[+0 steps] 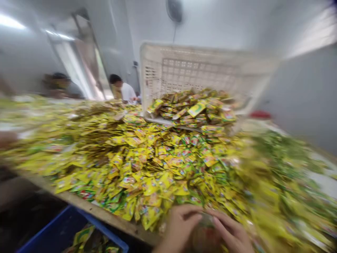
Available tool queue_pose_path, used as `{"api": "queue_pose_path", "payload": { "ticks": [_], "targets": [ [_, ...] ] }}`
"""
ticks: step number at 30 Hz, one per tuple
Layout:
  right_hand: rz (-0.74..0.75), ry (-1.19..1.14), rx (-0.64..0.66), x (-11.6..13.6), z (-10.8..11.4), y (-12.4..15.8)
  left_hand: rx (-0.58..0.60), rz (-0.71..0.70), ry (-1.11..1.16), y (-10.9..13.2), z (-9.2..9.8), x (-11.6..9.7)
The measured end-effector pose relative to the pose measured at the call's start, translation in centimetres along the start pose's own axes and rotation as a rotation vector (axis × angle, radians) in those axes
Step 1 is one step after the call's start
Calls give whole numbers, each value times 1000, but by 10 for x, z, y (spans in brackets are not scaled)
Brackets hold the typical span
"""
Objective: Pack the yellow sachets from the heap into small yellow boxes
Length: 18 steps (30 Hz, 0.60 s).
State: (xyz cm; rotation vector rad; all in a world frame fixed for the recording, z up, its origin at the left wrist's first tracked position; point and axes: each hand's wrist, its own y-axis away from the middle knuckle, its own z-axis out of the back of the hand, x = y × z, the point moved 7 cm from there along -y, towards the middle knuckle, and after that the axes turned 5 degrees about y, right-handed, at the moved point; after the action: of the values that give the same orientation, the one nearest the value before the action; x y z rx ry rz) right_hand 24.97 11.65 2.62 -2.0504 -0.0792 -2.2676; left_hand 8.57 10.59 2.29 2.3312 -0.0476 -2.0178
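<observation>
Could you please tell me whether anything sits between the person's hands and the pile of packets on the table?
Nothing visible does. The left hand and right hand meet over a blurred bundle at the near edge of the pile of packets, which lies right against them. The white basket stands farther back.

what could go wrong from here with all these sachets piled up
1. The sachets are heaped right to the table edge; some may slide off and miss the blue bin below.
2. The white basket lies tipped on the heap, part full; it could slip or dump more toward the left hand and right hand.
</observation>
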Motion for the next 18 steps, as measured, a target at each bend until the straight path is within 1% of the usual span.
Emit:
{"api": "queue_pose_path", "payload": {
  "ticks": [1,3,6,8,10,12,15,18],
  "targets": [
    [-5,-1,-12,2,2,-3,0,-8,-19,-2,0,-2],
    [-81,-33,54,-2,-1,-7,30,-14,-42,-8,0,-2],
    [-183,-199,63,-15,-1,-11,59,-40,-120,-15,1,3],
    [-196,-262,47,-20,0,-11,83,-65,-180,-18,0,5],
    [-174,-282,17,-21,2,-10,121,-120,-254,-18,-3,4],
    [-137,-280,0,-20,4,-8,168,-216,-326,-18,-8,-2],
    [-87,-259,-3,-16,6,-5,239,-339,-341,-17,-14,-13],
    [-8,-204,-1,-7,10,-1,287,-385,-377,-16,-15,-17]
  ]
}}
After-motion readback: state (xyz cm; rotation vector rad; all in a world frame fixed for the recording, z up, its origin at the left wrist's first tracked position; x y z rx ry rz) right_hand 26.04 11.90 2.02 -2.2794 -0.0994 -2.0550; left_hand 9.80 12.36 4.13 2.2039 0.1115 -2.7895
